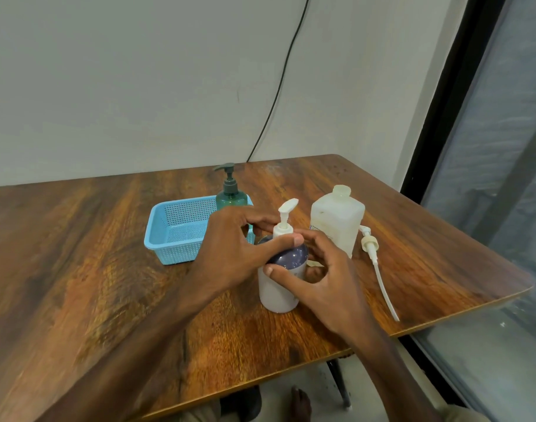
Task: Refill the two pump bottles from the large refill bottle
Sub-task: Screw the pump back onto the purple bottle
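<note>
Both hands on the white pump bottle, near the middle of the bench.

The left hand, reaching in from the near left, pinches the collar under the pump head between thumb and curled fingers. The right hand, coming from the near right, curls around the bottle's dark shoulder with its thumb on the white body. The bottle stands upright. Just right of it stands the large refill bottle, its neck open. Beyond that, a loose pump lies flat, its long tube trailing toward the near edge. To the far left is a blue basket with a green pump bottle at its far right corner; the left hand hides the bottle's base. A black cable runs down the wall behind.
</note>
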The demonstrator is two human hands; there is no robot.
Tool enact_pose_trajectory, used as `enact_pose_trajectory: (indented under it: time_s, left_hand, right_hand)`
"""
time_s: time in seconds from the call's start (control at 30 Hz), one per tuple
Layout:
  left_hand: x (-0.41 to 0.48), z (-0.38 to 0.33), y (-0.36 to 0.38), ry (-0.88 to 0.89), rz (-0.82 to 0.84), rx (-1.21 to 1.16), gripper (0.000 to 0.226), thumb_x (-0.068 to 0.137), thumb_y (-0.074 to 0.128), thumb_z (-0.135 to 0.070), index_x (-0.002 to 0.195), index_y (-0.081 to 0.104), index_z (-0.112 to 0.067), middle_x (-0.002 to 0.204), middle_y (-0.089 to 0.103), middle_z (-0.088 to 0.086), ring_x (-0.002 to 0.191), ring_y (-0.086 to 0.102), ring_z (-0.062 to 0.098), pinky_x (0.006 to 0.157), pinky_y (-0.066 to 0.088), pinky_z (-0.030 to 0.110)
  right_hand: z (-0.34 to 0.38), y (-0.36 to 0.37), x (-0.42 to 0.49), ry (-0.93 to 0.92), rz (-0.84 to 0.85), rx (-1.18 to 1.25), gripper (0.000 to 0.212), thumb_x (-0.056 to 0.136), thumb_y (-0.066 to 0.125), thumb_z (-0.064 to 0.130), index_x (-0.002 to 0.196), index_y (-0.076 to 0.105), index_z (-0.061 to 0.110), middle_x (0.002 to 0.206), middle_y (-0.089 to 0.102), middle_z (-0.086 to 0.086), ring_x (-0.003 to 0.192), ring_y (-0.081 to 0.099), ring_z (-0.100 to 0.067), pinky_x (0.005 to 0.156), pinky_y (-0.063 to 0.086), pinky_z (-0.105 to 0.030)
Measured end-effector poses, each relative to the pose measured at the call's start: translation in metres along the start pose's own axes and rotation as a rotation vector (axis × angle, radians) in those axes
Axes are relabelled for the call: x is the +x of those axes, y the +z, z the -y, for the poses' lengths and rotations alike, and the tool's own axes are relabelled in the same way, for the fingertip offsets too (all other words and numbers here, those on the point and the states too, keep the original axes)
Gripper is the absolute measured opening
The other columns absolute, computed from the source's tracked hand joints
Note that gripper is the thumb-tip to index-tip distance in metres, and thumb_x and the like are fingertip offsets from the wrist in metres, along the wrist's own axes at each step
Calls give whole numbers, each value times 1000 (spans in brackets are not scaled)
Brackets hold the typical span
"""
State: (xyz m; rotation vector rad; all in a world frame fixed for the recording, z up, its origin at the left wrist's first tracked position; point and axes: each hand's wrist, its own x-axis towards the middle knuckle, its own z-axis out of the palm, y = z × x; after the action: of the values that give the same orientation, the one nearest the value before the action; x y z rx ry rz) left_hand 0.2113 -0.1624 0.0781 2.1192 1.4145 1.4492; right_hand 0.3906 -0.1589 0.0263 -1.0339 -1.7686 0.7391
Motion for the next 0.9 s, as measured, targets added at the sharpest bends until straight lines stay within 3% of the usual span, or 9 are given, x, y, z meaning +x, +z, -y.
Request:
enact_pose_trajectory:
  time_s: [0.1,0.2,0.27,0.4,0.5,0.6,0.7,0.8,0.9]
  left_hand:
    - [8,6,-6,69,132,2,23,83,80,-46,94,83,-26,76,73,-14,72,62,8,56,44,22]
    - [20,14,-11,85,265,-86,14,88,81,-33,96,83,-22,80,74,1,72,64,19,65,52,45]
    - [27,15,-15,80,345,-135,11,89,81,-27,97,83,-21,87,77,7,79,69,29,69,54,52]
    - [39,14,-20,104,469,-144,7,89,81,-20,91,82,-26,80,73,3,75,64,22,68,52,42]
    - [41,17,-22,112,499,-118,4,89,80,-24,86,81,-22,75,68,1,73,60,22,69,50,44]
    - [39,18,-22,98,475,-58,13,89,76,-36,86,79,-23,79,70,-1,77,64,22,74,52,42]
    - [27,19,-19,84,386,-51,8,88,75,-41,95,76,-37,87,74,-16,86,68,14,75,56,27]
    - [2,18,-11,66,221,9,23,88,70,-49,111,66,-49,101,67,-31,99,64,-1,81,52,16]
    - [-23,22,-4,-93,238,44,62,83,66,-66,138,56,-40,126,60,-24,112,58,-4,90,47,14]
  right_hand:
    - [2,-2,1,-16,12,-10,78,68,73,72,134,52,37,125,61,23,112,58,7,84,56,-15]
    - [3,-3,2,-32,23,2,74,72,76,63,136,53,35,126,60,25,113,57,10,85,54,-12]
    - [2,-3,4,-29,34,-2,72,74,77,61,136,53,35,127,61,22,113,58,7,88,56,-18]
    - [-1,-5,6,-20,55,-14,70,76,77,61,136,51,37,130,61,21,116,59,1,92,57,-27]
    - [0,-5,5,-8,58,-30,69,75,74,63,135,49,41,128,57,28,115,57,6,91,54,-17]
    - [2,-1,2,11,45,-14,71,75,72,61,139,46,42,129,54,30,116,54,10,88,50,-9]
    - [1,1,-4,48,29,52,75,78,75,55,145,44,40,141,53,20,123,54,3,98,53,-19]
    - [-4,2,-12,90,56,27,84,76,76,59,149,38,39,143,51,20,125,55,-1,99,55,-26]
    - [-13,2,-23,165,102,-53,84,74,77,58,146,41,36,134,56,20,118,59,-2,91,56,-22]
